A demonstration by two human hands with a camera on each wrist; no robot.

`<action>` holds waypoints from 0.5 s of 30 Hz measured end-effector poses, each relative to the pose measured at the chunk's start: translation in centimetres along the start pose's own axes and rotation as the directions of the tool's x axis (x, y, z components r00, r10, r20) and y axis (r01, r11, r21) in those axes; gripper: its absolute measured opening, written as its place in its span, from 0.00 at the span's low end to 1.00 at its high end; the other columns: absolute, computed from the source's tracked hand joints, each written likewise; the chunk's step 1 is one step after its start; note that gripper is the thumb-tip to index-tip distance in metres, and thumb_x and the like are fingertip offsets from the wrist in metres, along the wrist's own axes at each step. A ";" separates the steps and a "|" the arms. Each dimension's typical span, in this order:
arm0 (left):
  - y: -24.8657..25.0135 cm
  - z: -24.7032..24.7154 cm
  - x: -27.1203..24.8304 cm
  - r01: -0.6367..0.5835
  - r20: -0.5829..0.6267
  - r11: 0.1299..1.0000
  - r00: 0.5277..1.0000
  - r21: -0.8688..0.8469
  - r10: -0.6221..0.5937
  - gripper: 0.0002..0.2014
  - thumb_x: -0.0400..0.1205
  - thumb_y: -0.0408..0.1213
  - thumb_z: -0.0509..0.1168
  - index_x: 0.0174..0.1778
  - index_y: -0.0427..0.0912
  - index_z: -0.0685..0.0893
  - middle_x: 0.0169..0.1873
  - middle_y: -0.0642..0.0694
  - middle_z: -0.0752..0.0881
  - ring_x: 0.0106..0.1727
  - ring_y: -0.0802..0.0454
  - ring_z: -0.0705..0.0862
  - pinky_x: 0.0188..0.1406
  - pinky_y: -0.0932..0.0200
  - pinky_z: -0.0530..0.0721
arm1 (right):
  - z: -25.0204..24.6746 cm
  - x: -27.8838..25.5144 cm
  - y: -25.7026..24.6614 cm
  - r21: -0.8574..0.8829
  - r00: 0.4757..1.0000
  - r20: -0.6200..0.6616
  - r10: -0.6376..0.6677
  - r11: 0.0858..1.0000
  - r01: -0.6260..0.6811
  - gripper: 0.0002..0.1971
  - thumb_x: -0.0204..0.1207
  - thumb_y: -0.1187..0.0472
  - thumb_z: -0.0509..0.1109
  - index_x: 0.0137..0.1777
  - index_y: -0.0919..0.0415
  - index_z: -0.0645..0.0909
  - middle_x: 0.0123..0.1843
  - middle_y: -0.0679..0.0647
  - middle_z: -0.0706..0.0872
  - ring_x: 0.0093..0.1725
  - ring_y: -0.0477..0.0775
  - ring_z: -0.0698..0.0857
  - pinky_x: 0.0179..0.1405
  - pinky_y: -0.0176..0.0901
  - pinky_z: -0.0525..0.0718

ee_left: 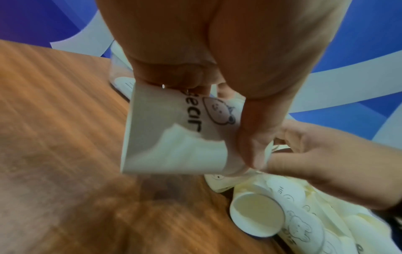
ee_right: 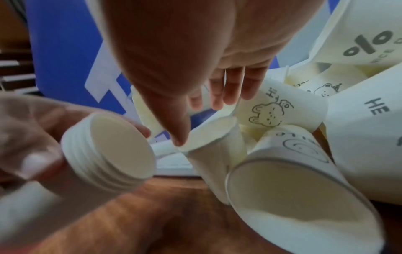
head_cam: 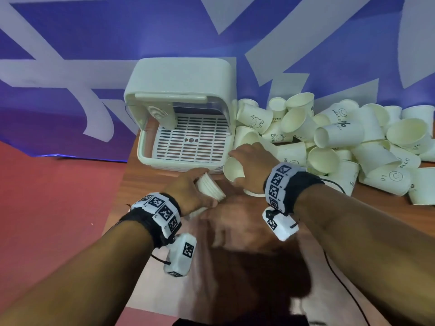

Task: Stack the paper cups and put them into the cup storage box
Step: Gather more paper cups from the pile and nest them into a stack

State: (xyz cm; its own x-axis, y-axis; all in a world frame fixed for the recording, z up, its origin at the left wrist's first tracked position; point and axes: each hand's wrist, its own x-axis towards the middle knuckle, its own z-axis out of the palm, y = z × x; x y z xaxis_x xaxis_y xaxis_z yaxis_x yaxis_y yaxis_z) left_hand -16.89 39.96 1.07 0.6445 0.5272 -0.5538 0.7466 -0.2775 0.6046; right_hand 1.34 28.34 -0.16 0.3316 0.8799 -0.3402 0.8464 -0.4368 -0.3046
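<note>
Cups (head_cam: 348,137): most lie loose in a heap on the table, right of the box (head_cam: 181,128). The box is open; one stack (head_cam: 164,116) stands inside. Your left hand (head_cam: 188,191) grips a short nested stack (head_cam: 210,187) before the box. Your right hand (head_cam: 251,165) grasps one cup (head_cam: 233,169) beside it, not yet nested. Judged early in the task.

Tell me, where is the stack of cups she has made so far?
In the head view the stack lies sideways in the left hand, low over the table just in front of the storage box.
</note>
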 end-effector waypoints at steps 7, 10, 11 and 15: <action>-1.2 -1.3 0.9 -0.012 0.013 1.000 1.000 -0.011 0.012 0.46 0.64 0.39 0.84 0.79 0.53 0.71 0.59 0.55 0.83 0.59 0.54 0.81 0.59 0.62 0.76 | 1.3 0.5 -1.0 -0.023 0.996 -0.030 0.086 0.996 -0.087 0.41 0.71 0.42 0.75 0.81 0.49 0.61 0.69 0.53 0.80 0.68 0.59 0.73 0.62 0.53 0.76; -0.5 -1.7 0.9 -0.047 0.029 0.999 0.998 -0.015 0.047 0.46 0.65 0.36 0.84 0.79 0.52 0.71 0.60 0.54 0.82 0.60 0.54 0.80 0.57 0.63 0.74 | -0.4 -0.9 -0.6 0.191 0.982 -0.026 0.189 0.965 -0.181 0.45 0.69 0.42 0.77 0.83 0.44 0.58 0.75 0.58 0.72 0.74 0.60 0.69 0.71 0.54 0.74; -0.2 -1.7 1.0 -0.060 0.029 0.998 0.998 -0.010 0.060 0.46 0.65 0.36 0.84 0.79 0.52 0.71 0.62 0.53 0.83 0.59 0.54 0.80 0.57 0.62 0.75 | -1.0 -1.5 -0.4 0.248 0.979 -0.031 0.201 0.951 -0.187 0.46 0.69 0.42 0.77 0.84 0.43 0.57 0.76 0.58 0.70 0.76 0.59 0.68 0.72 0.54 0.72; 1.5 -1.3 1.0 -0.102 0.045 0.994 0.994 -0.040 0.104 0.44 0.64 0.35 0.83 0.76 0.56 0.73 0.52 0.56 0.85 0.43 0.56 0.83 0.40 0.61 0.81 | -2.3 -3.4 0.6 0.568 0.974 -0.085 0.209 0.813 -0.125 0.41 0.70 0.44 0.78 0.82 0.41 0.63 0.76 0.48 0.75 0.73 0.51 0.75 0.74 0.50 0.74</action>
State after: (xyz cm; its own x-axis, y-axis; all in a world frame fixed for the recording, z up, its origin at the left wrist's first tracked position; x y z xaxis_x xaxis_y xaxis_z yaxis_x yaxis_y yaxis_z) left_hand -15.39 41.15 2.18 0.7252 0.4587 -0.5135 0.6699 -0.2977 0.6802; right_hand 1.70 25.54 2.89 0.5349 0.7821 -0.3196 0.4102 -0.5711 -0.7111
